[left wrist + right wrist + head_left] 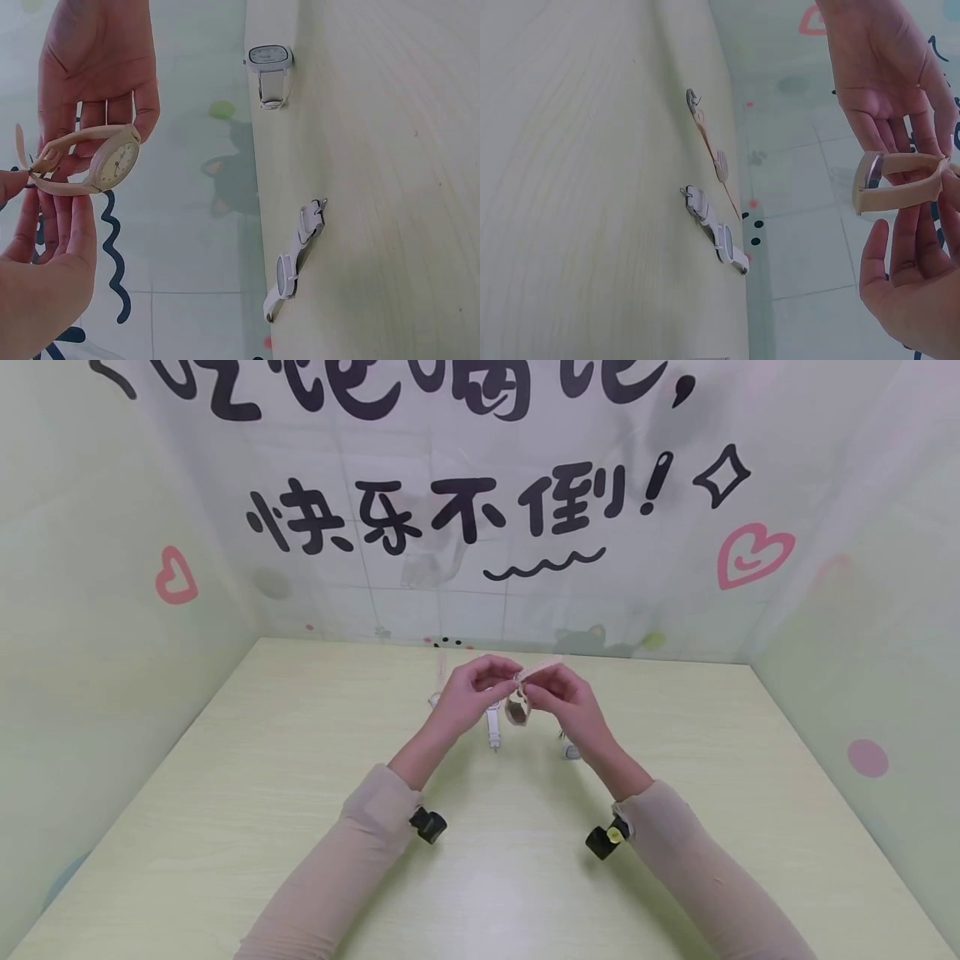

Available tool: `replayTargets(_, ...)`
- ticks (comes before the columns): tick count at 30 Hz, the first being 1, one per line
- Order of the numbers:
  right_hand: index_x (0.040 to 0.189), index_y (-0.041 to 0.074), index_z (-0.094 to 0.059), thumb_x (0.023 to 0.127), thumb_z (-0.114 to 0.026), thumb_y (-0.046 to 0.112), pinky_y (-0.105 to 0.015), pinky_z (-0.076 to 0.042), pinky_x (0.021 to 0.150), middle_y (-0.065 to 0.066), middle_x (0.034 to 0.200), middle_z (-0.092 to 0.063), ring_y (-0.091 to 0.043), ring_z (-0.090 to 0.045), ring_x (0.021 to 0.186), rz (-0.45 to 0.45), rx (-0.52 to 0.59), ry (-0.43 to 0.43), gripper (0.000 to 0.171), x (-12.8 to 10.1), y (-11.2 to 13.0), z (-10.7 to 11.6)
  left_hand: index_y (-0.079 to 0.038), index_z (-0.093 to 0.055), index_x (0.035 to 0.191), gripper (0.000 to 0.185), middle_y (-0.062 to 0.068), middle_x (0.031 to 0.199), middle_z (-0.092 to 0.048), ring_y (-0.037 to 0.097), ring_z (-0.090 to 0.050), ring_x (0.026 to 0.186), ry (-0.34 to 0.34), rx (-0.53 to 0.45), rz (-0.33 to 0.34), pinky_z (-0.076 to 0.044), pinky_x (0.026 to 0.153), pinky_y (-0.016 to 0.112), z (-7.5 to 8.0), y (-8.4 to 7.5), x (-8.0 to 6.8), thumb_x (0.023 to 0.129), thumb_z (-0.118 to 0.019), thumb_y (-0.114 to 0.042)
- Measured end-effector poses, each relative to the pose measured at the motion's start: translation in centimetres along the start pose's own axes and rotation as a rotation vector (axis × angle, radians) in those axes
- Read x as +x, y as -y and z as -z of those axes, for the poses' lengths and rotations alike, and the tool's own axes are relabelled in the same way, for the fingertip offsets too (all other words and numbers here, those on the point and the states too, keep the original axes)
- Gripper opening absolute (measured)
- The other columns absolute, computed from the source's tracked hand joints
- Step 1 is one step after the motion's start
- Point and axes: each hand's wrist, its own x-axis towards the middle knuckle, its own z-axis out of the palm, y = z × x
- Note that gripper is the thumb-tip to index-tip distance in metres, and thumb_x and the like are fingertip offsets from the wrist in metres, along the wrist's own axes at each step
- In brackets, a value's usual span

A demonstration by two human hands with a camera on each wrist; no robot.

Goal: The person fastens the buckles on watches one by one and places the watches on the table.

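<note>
A wristwatch with a pale pink-beige strap [517,713] hangs between my two hands above the table, its strap bent into a loop. My left hand [471,692] pinches the strap near the buckle end. From the other side, my right hand [567,695] pinches the strap, with thumb and fingers meeting close to the left ones. In the left wrist view the watch's round dial [118,163] faces outward. The right wrist view shows the side of the case and the strap loop [904,197]. Fingers partly hide the buckle.
On the pale wooden table [262,760] lie a white-strapped watch [492,728], a thin pink-strapped watch [721,165] to its left, and an oval-faced watch [270,55] to its right. A printed cloth wall [465,602] stands behind the table.
</note>
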Motion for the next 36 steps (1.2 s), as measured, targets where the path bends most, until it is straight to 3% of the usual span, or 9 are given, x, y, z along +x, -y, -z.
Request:
replayTargets(4,0.119,-0.006,-0.054,0.098,-0.061,0.007,-0.021,-0.056,0.085,0.012,0.096,-0.068,-0.006,-0.064,0.093,0.001,0.001,-0.037,0.026,-0.02,-0.02,-0.16,-0.003,-0.065,0.123,0.027,0.017,0.120,-0.068,0.028,-0.067,0.109,0.025,0.041,-0.024,-0.054,0.097,0.030,0.02,0.20,-0.02,0.097,-0.063,-0.009)
replayTargets(9,0.109,-0.003,-0.060,0.096,-0.065,0.009,-0.020,-0.053,0.077,0.009,0.092,-0.068,-0.013,-0.063,0.090,0.026,-0.019,-0.068,0.018,0.00,-0.15,-0.31,-0.003,-0.067,0.121,0.026,0.016,0.118,-0.070,0.028,-0.069,0.107,0.019,0.079,-0.029,-0.056,0.095,0.031,-0.17,0.18,-0.23,0.097,-0.065,-0.011)
replayTargets(15,0.103,-0.005,-0.062,0.095,-0.067,0.009,-0.018,-0.050,0.071,0.006,0.090,-0.066,-0.015,-0.063,0.087,0.066,-0.018,-0.066,0.017,0.15,-0.31,-0.46,-0.002,-0.069,0.116,0.024,0.017,0.115,-0.072,0.031,-0.071,0.106,-0.014,0.030,-0.008,-0.057,0.094,0.030,-0.40,-0.07,-0.50,0.095,-0.068,-0.014)
replayTargets(22,0.103,-0.003,-0.061,0.096,-0.064,0.007,-0.018,-0.052,0.077,0.008,0.087,-0.065,-0.011,-0.060,0.084,0.063,-0.022,-0.076,0.013,0.07,-0.32,-0.65,0.002,-0.067,0.115,0.022,0.022,0.114,-0.071,0.037,-0.070,0.108,-0.050,-0.031,0.030,-0.060,0.088,0.030,-0.52,-0.11,-0.47,0.096,-0.065,-0.010)
replayTargets(29,0.103,-0.004,-0.060,0.096,-0.064,0.006,-0.017,-0.053,0.075,0.008,0.084,-0.065,-0.008,-0.060,0.080,0.062,-0.030,-0.089,0.013,0.06,-0.51,-0.85,0.005,-0.067,0.111,0.019,0.025,0.110,-0.072,0.023,-0.074,0.098,-0.087,-0.046,0.056,-0.061,0.084,0.031,-0.59,-0.30,-0.37,0.096,-0.064,-0.007)
replayTargets(36,0.105,-0.006,-0.062,0.096,-0.066,0.011,-0.019,-0.053,0.074,0.011,0.086,-0.067,-0.008,-0.061,0.081,0.052,-0.057,-0.118,0.019,0.01,-0.53,-0.97,0.005,-0.068,0.110,0.019,0.025,0.110,-0.073,0.023,-0.075,0.097,-0.097,-0.046,0.070,-0.061,0.084,0.030,-0.56,-0.51,-0.43,0.096,-0.064,-0.007)
